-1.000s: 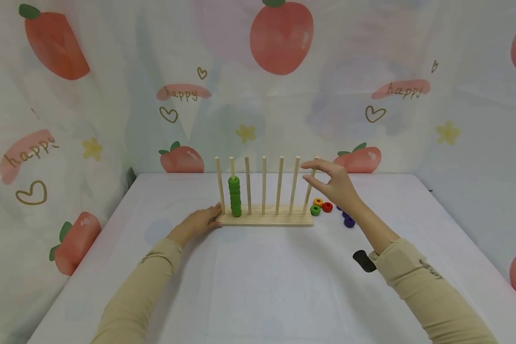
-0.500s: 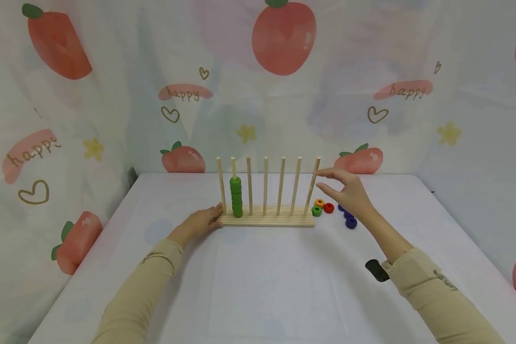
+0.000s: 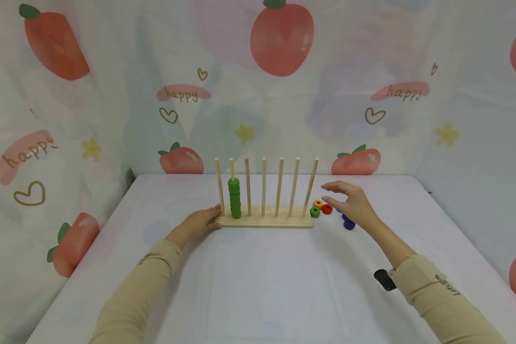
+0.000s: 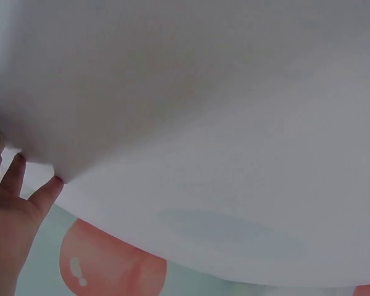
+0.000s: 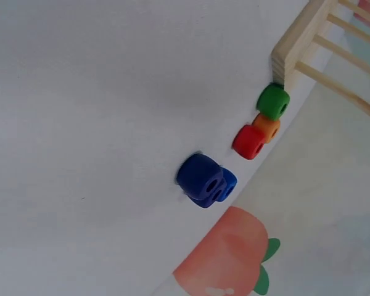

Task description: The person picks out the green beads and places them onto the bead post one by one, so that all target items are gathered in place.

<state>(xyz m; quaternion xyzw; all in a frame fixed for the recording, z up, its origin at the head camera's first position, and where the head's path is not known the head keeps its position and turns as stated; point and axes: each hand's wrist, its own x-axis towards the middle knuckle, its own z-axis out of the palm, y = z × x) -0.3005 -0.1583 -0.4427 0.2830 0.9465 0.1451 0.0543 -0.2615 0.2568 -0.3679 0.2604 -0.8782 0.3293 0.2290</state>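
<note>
A wooden peg rack (image 3: 266, 221) stands on the table, its upright pegs in a row. Stacked green beads (image 3: 235, 200) fill much of the second peg from the left. My left hand (image 3: 195, 223) touches the rack's left end, fingers extended; in the left wrist view its fingertips are at the white cloth beside the wood. Past the rack's right end, my right hand (image 3: 354, 204) hovers with thumb and forefinger apart and nothing between them. Below and left of it lie a green bead (image 5: 273, 102), an orange bead (image 5: 268, 126) and a red bead (image 5: 248, 142).
Blue beads (image 5: 200, 177) sit in a cluster right of the red one, partly hidden by my right hand in the head view. A dark object (image 3: 384, 280) shows at the right cuff. A patterned cloth wall (image 3: 262, 110) rises behind the table.
My right hand has moved right and down, from beside the rightmost peg's top to above the loose beads. The left hand stays at the rack's end.
</note>
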